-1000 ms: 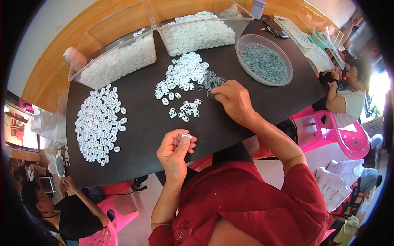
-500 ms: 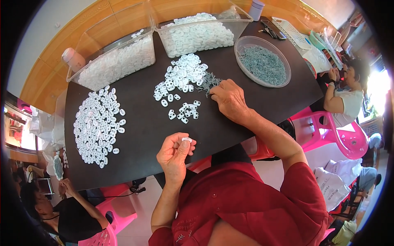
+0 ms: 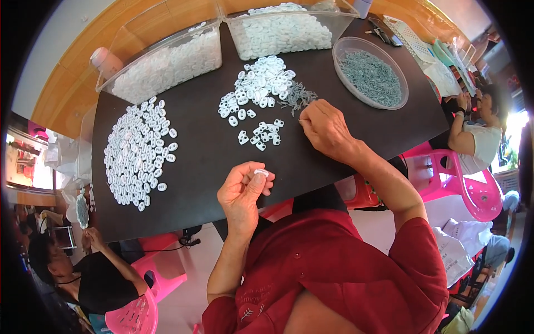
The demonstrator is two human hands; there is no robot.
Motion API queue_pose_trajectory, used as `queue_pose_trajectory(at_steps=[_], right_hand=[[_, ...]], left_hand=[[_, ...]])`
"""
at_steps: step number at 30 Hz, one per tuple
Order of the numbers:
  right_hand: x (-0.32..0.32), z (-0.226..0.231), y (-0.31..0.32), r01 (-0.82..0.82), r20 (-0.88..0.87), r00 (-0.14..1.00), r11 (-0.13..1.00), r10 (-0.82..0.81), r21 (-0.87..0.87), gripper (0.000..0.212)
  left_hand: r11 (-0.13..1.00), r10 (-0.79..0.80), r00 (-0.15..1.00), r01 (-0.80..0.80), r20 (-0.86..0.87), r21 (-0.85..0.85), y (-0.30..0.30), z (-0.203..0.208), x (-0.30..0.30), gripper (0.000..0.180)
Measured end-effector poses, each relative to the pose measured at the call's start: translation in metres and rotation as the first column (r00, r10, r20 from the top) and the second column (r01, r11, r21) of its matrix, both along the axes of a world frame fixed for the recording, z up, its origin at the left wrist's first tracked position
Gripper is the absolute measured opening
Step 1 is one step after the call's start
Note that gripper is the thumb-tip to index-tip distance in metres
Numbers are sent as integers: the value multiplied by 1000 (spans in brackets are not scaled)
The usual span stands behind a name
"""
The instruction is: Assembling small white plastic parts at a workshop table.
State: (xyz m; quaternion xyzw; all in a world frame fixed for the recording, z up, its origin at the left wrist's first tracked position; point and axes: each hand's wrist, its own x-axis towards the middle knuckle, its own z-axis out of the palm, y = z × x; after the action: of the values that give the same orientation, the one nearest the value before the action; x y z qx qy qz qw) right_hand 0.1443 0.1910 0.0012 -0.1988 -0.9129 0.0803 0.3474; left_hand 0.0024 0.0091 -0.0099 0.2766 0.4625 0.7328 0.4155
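Near the table's front edge, my left hand (image 3: 240, 192) pinches a small white oval plastic piece (image 3: 261, 173) between thumb and fingers. My right hand (image 3: 328, 127) is closed, its fingertips low over the table at the near right side of a small heap of thin grey screws (image 3: 298, 97). Whatever its fingers hold is hidden. Left of the screws and touching them lies a heap of white two-holed plastic pieces (image 3: 264, 78). Between my hands and that heap sits a smaller cluster of white pieces (image 3: 267, 133).
A large spread of white oval pieces (image 3: 136, 156) covers the table's left. Two clear bins (image 3: 217, 53) of white pieces stand at the back. A round tub (image 3: 404, 94) of grey screws is at the back right. Other people sit at left (image 3: 105, 278) and right (image 3: 481, 131).
The whole view has shifted, so the table appears higher and further right. My right fingertips have drawn slightly back from the screw heap. My left hand still grips the white piece.
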Motion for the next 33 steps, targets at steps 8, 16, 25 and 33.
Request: queue_pose_trajectory(at_steps=[8,16,25,33], right_hand=[[0,6,-24,-47,-83,996,931,18,-361,12],[1,-1,-30,34,-96,991,852,-98,-522,13],[1,-1,-29,27,-125,986,832,-115,-555,12],[2,-8,-27,15,-125,988,846,-96,-533,13]], left_hand=[[998,-6,997,2,-72,-63,1,7,1,16],[967,-201,569,-16,-797,-255,29,18,-31,15],[922,-240,391,-194,-888,-335,24,23,-52,16],[909,-243,360,-241,-901,-341,30,26,-75,6]])
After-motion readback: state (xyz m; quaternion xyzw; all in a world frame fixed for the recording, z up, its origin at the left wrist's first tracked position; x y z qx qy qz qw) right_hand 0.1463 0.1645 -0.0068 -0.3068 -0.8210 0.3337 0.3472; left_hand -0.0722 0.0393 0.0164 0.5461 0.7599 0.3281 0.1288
